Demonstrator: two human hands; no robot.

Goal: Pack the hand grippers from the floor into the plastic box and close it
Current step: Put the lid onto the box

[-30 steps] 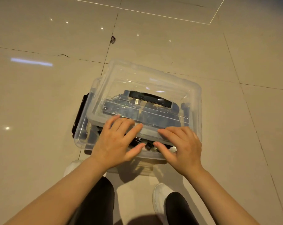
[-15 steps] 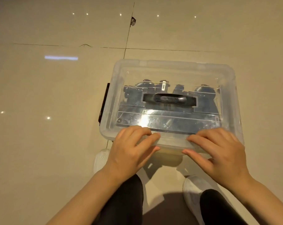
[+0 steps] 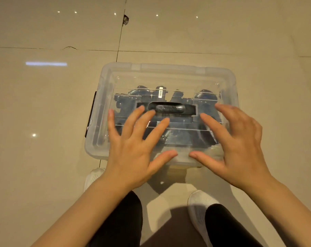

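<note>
Both spread flat, fingers apart, gripping nothing: left hand [image 3: 133,139] and right hand [image 3: 240,141] over the lid [image 3: 169,72] of the plastic box [image 3: 95,148]. Hand grippers [image 3: 204,98] packed inside. Closing step, seemingly. Next: probably press lid edges, then snap the black latch [image 3: 91,113] at box's left.

One clear plastic box [image 3: 169,72] with rounded corners stands on the beige tiled floor [image 3: 44,157], with one clear lid [image 3: 169,81] on top carrying one black carry handle [image 3: 166,108]. One black side latch [image 3: 90,114] shows on the box's left end. The dark hand grippers [image 3: 185,138] inside overlap too much to count. Two hands hover over the box: left hand [image 3: 133,148], right hand [image 3: 238,145]. Two white shoes [image 3: 199,202] sit just nearer than the box.
</note>
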